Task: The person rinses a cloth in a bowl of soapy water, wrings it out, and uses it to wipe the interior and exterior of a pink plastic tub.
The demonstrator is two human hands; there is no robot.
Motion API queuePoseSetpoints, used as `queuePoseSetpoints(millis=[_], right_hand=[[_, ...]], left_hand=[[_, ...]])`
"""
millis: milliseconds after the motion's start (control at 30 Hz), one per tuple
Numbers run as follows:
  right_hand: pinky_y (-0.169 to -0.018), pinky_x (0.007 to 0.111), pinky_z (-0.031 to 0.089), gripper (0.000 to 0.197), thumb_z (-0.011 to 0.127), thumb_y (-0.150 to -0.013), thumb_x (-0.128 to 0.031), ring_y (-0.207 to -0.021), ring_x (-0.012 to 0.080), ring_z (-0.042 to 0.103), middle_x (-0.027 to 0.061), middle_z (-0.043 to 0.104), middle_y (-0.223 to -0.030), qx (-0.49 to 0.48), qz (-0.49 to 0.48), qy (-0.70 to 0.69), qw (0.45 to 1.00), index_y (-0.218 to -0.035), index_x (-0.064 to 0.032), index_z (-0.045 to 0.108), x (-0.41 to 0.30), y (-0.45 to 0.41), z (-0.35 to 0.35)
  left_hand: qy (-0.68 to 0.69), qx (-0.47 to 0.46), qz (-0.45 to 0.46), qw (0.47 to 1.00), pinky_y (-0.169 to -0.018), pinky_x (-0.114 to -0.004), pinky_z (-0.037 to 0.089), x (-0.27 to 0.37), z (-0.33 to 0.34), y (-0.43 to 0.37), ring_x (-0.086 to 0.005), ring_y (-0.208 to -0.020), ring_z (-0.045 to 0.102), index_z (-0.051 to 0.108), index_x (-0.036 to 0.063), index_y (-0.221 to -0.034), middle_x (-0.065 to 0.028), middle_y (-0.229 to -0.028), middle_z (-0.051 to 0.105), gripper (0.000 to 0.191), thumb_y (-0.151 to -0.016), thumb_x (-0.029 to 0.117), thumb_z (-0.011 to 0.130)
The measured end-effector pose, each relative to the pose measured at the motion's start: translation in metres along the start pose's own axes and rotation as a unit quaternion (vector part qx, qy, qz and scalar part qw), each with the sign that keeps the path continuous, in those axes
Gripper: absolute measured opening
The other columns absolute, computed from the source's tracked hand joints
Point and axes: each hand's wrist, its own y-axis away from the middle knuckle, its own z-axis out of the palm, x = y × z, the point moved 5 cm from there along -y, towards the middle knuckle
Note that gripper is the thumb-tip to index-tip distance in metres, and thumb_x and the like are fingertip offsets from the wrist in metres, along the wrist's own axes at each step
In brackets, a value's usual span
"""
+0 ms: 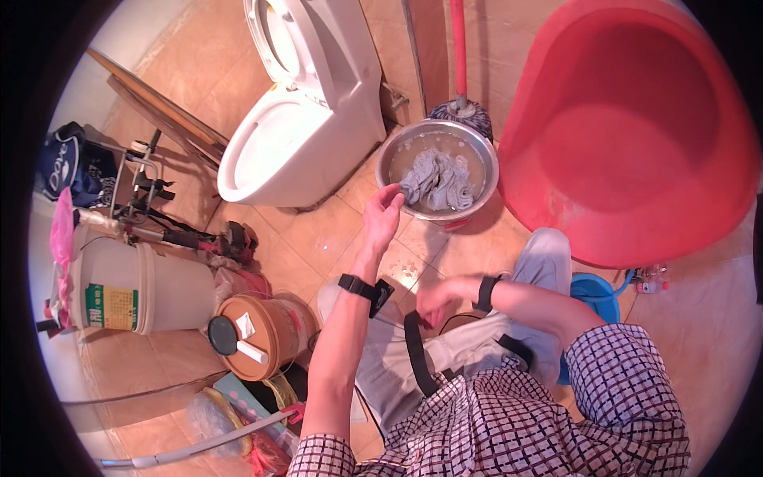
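Observation:
A metal basin (384,166) of cloudy water stands on the tiled floor before me. Soaking in it is a bunched grey cloth (441,182), partly above the water. At the basin's left rim, the fingertips of my left hand (383,216) pinch the cloth's near-left end. My right hand (436,303) hangs low between my knees, beside a black strap (419,352). Its fingers point down and are partly hidden; I see nothing in it. Both wrists wear black bands.
Behind the basin leans a mop (462,110) with a red handle. A white toilet (298,152) is at left, a large red tub (626,137) at right. Lidded buckets (268,340) line the left side; a blue bucket (596,298) sits by my right knee.

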Motion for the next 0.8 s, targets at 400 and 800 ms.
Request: queuePoseSetpoints(millis=[400,800], right_hand=[[-0.065,0.026,0.052,0.023,0.054,-0.090,-0.019,-0.078,0.0148,0.065,0.0073,0.068,-0.090,0.510,-0.240,-0.289,0.774,-0.103,-0.0016,0.064,-0.030,0.188,-0.214],[-0.112,0.053,0.021,0.085,0.057,-0.082,-0.031,-0.138,0.0444,0.019,0.0282,0.013,-0.151,0.588,0.045,0.224,0.776,-0.149,-0.0060,0.012,-0.043,0.100,-0.250]], left_hand=[[-0.181,-0.044,0.066,0.980,-0.093,-0.036,0.047,0.020,0.026,-0.034,-0.0285,-0.108,0.061,0.055,-0.0021,-0.124,-0.0196,-0.116,0.063,0.048,-0.084,0.023,0.062],[-0.525,-0.248,0.050,0.813,-0.109,-0.059,0.025,-0.030,0.098,-0.097,-0.0439,-0.139,0.019,0.004,0.0217,-0.151,-0.0191,-0.153,0.017,0.108,-0.071,0.038,0.075]])
